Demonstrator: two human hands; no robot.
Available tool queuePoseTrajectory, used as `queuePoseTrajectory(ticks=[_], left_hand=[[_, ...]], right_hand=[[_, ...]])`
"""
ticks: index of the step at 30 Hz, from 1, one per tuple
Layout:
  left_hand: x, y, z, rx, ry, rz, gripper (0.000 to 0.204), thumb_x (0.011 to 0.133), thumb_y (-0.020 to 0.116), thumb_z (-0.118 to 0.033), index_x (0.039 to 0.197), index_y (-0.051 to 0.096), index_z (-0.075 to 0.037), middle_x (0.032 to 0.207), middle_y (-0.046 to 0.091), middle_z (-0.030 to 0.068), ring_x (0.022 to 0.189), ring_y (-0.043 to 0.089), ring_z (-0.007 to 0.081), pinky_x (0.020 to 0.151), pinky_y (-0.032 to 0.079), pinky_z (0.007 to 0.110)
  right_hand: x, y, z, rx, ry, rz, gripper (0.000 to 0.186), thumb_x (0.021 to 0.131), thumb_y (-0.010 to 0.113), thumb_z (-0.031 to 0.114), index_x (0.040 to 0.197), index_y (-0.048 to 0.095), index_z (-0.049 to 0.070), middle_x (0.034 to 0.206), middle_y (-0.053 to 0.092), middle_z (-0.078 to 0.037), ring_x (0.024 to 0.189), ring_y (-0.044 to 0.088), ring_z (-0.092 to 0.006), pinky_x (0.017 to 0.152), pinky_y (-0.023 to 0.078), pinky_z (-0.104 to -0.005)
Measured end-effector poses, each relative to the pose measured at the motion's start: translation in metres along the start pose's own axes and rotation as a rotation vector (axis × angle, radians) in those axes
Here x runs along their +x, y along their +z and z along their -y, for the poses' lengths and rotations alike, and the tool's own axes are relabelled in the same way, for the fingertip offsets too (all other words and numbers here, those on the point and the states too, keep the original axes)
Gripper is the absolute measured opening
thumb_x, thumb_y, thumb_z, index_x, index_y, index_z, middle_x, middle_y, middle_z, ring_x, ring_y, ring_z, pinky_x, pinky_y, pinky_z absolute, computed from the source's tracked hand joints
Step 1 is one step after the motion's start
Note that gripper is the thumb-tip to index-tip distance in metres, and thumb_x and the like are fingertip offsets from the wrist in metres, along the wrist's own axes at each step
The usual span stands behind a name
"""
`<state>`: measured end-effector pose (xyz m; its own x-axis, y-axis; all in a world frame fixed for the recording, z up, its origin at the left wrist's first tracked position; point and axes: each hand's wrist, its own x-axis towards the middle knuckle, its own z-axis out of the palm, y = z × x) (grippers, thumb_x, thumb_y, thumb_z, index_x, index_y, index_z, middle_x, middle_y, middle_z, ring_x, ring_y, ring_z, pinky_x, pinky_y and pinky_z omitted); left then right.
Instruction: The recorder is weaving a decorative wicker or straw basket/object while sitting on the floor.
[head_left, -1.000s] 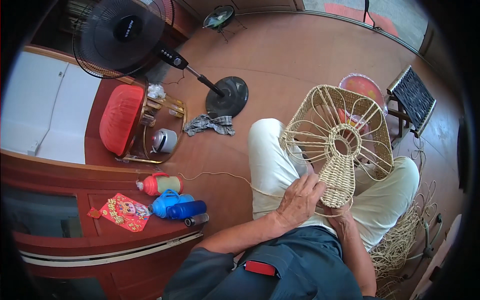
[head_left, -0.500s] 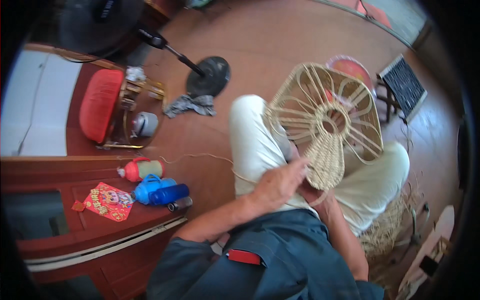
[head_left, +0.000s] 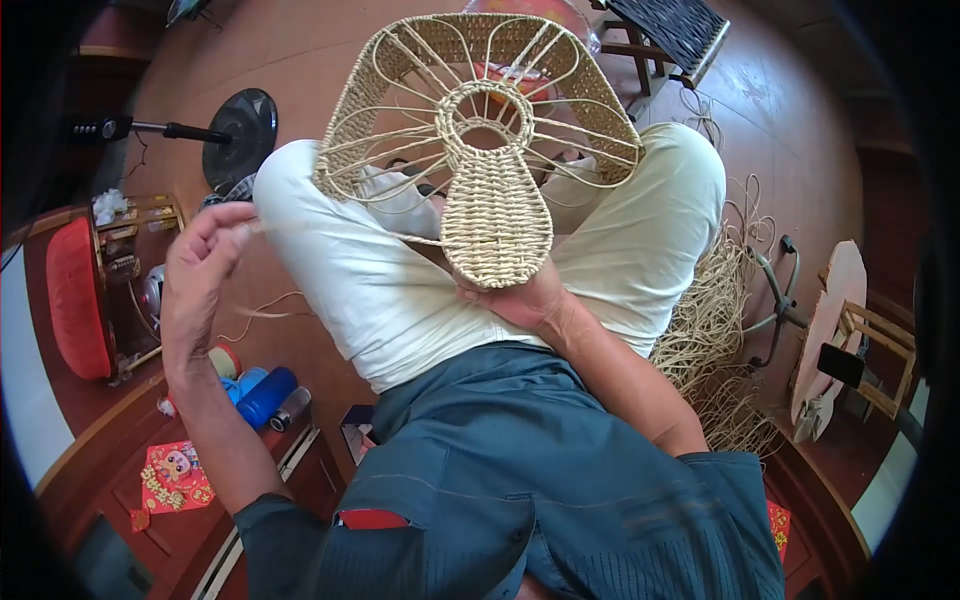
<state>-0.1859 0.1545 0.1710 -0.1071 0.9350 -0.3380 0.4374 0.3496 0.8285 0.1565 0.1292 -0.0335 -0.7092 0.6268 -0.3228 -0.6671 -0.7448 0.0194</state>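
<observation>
A woven straw basket [head_left: 497, 215] rests between my knees. It has a dense teardrop-shaped panel, a ring with a round hole, and thin looped ribs fanning out to a braided outer band. My right hand [head_left: 515, 300] cups the panel's near end from below, its fingers partly hidden underneath. Out to the left, beyond my knee, my left hand [head_left: 205, 250] is raised with thumb and fingers pinched on a straw cord [head_left: 415, 239]. The cord is blurred near the fingers and runs across my thigh to the panel's left edge.
Loose straw cord lies in a large heap [head_left: 705, 320] right of my knee, near metal chair legs [head_left: 780, 300]. At left are a fan base [head_left: 240, 135], a red plastic basket [head_left: 80, 300] and a blue bottle [head_left: 267, 397]. A dark-topped stool [head_left: 670, 35] stands far right.
My left hand has moved away from the panel, out to the left, drawing the cord with it. My right hand still supports the basket. The view has shifted, bringing the cord heap more into sight.
</observation>
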Motion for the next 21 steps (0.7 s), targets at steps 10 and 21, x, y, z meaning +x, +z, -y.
queuePoseTrajectory(ticks=[10,21], left_hand=[[-0.024,0.150,-0.020,0.322,0.473,-0.085,0.015,0.092,0.072,-0.003,0.107,0.076,-0.004,0.104,0.071,0.0113,0.098,0.067,0.0295,0.089,0.053,0.038],[-0.019,0.168,-0.017,0.417,0.405,0.077,0.017,0.092,0.073,-0.007,0.109,0.070,-0.005,0.095,0.066,0.0119,0.091,0.066,0.0345,0.082,0.052,0.045]], right_hand=[[-0.014,0.003,0.001,0.000,0.014,-0.042,0.044,0.110,0.048,0.042,0.138,0.066,0.013,0.131,0.073,-0.004,0.110,0.067,-0.0195,0.089,0.051,-0.0390],[-0.024,-0.004,0.006,-0.097,-0.035,0.134,0.047,0.109,0.045,0.039,0.139,0.065,0.008,0.117,0.072,-0.003,0.084,0.056,-0.0151,0.084,0.047,-0.0343]])
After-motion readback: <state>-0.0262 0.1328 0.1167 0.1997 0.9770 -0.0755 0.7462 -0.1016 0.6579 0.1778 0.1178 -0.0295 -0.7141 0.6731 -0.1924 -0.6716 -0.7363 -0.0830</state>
